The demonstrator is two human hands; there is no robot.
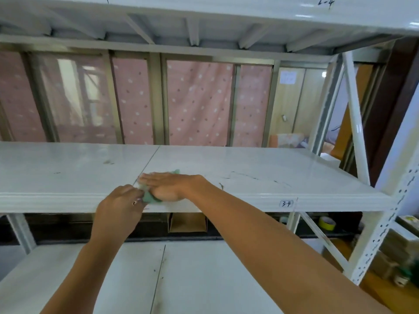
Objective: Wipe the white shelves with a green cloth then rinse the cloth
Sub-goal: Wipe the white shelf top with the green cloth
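A green cloth (150, 197) lies near the front edge of the middle white shelf (249, 168), close to the seam between its two panels. My right hand (172, 185) lies flat on top of the cloth, fingers pointing left, and hides most of it. My left hand (120, 206) is at the shelf's front lip and pinches the cloth's near corner between its fingertips. A small green tip (175, 171) shows beyond my right hand. Dark scuff marks streak the shelf to the right of the hands.
Another white shelf (204, 279) runs below my arms and a third (204, 10) overhead. A white upright (385, 223) with holes stands at the right. Behind are pink dotted curtains (199, 103). A yellow tape roll (327, 223) and cardboard box (187, 222) sit beneath.
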